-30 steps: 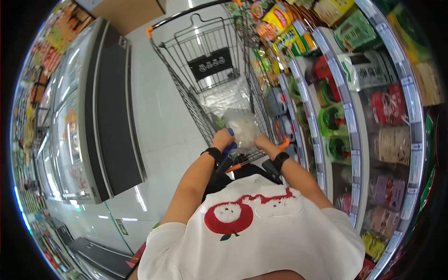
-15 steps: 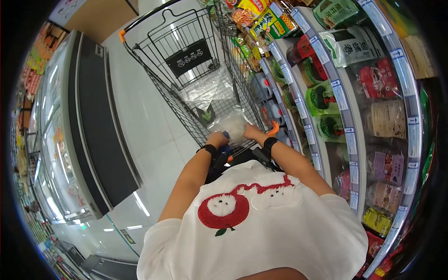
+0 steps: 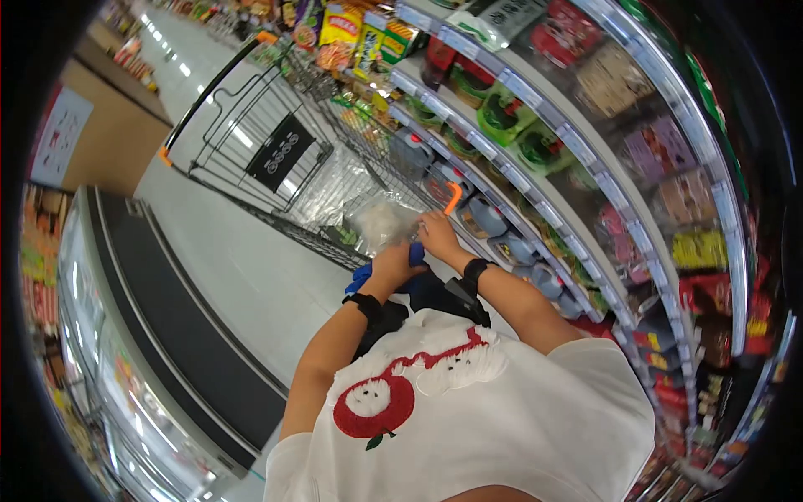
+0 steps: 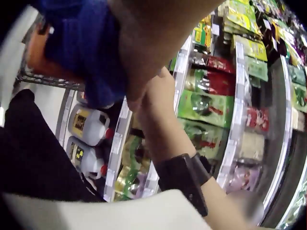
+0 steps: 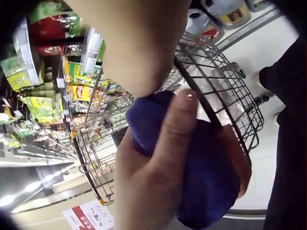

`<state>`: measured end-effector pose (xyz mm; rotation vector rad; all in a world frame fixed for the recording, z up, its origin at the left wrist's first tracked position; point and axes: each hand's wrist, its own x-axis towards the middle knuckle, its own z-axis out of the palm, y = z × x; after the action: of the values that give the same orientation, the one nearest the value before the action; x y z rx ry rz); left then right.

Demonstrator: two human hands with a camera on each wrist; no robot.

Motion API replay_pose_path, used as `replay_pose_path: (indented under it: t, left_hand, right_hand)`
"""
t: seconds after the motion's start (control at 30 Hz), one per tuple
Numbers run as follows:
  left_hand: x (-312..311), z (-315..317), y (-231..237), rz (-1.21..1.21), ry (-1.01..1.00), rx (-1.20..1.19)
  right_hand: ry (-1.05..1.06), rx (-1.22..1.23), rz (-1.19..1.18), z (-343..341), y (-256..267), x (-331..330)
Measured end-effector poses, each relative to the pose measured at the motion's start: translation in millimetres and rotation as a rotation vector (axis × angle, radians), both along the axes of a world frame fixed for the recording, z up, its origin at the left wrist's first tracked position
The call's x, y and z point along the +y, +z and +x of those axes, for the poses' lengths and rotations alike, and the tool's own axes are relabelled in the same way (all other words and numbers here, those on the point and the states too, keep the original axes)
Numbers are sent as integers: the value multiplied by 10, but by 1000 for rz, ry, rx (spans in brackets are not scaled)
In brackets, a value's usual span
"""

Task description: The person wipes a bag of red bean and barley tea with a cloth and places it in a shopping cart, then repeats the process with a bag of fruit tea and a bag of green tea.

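My left hand [image 3: 395, 266] grips a blue cloth [image 5: 206, 177] at the near end of a black wire shopping cart [image 3: 280, 155]. In the right wrist view its thumb lies across the cloth, and an orange handle end [image 5: 236, 163] shows beside it. My right hand [image 3: 439, 236] is curled at the cart's handle, close beside the left, near an orange hook [image 3: 452, 199]; its fingertips are largely hidden. Just beyond both hands a clear plastic bag [image 3: 381, 226] with pale contents lies in the cart, and a clear plastic sheet [image 3: 335, 184] lies farther in.
Shelves of packaged food [image 3: 502, 117] run along the right, close to the cart. Grey jugs [image 4: 88, 127] stand on the bottom shelf. To the left is a long freezer case [image 3: 176, 326], with a cardboard-brown box [image 3: 109, 134] past its far end. Pale floor tiles lie between.
The view and cart have swung, so the cart's far end now points left and the shelves fill more of the right. My right hand has come closer to the left.
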<state>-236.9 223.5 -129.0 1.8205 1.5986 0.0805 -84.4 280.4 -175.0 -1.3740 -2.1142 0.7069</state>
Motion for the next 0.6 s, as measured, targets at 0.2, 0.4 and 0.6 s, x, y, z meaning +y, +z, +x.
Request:
replay_pose_path:
  t: [0.2,0.4,0.6]
  left_hand:
    - [-179,48,11,83,-155,199]
    - [-193,43,176,4,-211,343]
    - [-231,-36,133,-69,-191,524]
  right_hand:
    - [-123,35,71,269,101,-786]
    - [-340,61,-362,832,-166,-1302]
    - [-216,-356,-748,1767,-725,-1774]
